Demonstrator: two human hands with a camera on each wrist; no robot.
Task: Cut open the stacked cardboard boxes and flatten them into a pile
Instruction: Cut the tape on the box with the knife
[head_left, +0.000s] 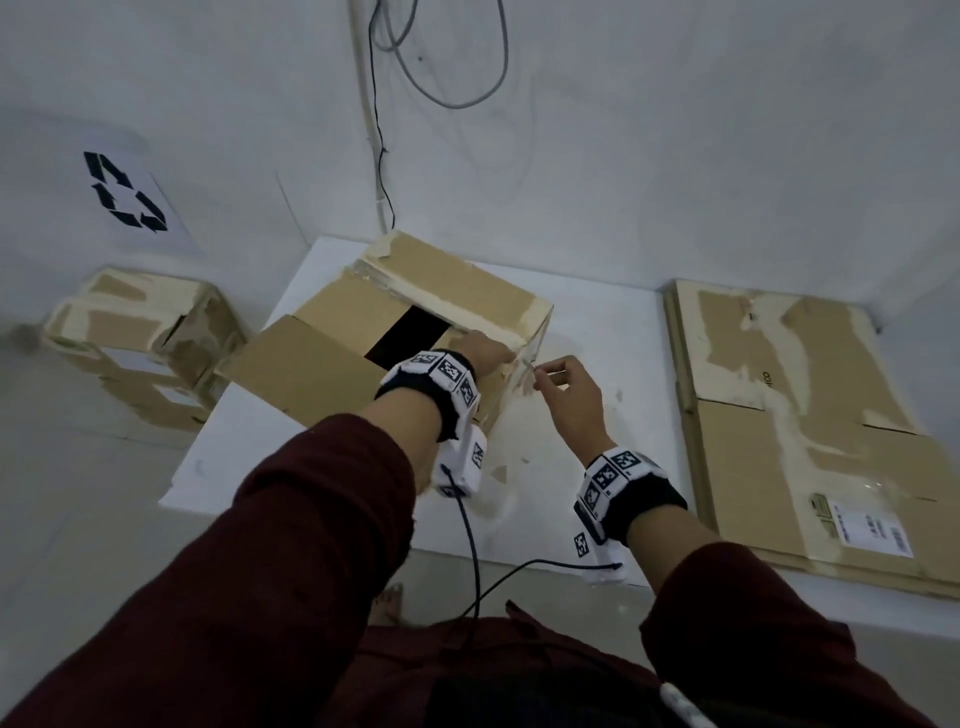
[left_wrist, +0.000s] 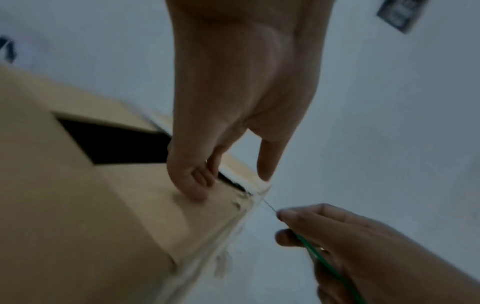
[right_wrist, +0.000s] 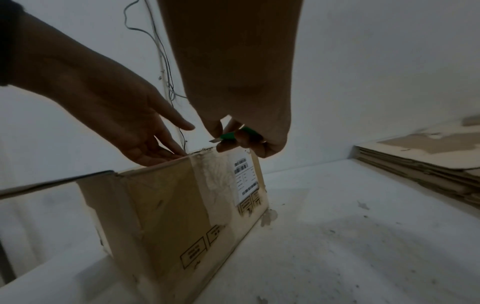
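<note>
A cardboard box (head_left: 332, 343) stands on the white board (head_left: 613, 374), its near-left top flap swung outward and a dark gap showing inside. My left hand (head_left: 485, 351) rests with fairly straight fingers on the box's top near its right corner (left_wrist: 197, 185), thumb out over the taped seam. My right hand (head_left: 566, 384) grips a green-handled cutter (right_wrist: 239, 134), its blade tip at the box's upper right corner (left_wrist: 270, 206). The box side carries a white shipping label (right_wrist: 245, 179).
A pile of flattened boxes (head_left: 810, 426) lies on the right. Stacked, taped boxes (head_left: 140, 343) sit at the left by the wall. Cables (head_left: 384, 156) hang down the wall behind the box. A recycling sign (head_left: 124, 192) is on the left wall.
</note>
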